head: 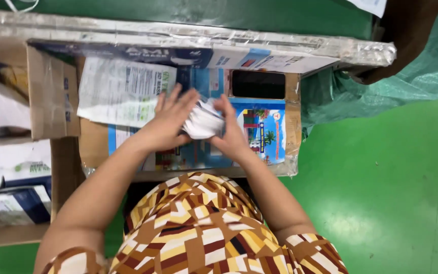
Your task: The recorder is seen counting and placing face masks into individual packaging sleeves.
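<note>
Where hands (pixel 171 119) (pixel 231 129) meet, perhaps 1 white wad (pixel 203 121).

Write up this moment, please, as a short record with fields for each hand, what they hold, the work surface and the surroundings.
left hand: left hand, fingers spread, pressed on the bundle's left side
right hand: right hand, on the bundle's right side
held item: white folded bundle, paper or plastic, cannot tell which
work surface: taped cardboard board with colourful printed sheets
printed leaflet: white leaflet, left of the hands
dark slot: rectangular opening beyond the right hand
surroundings: green floor; stacked packets at left
</note>
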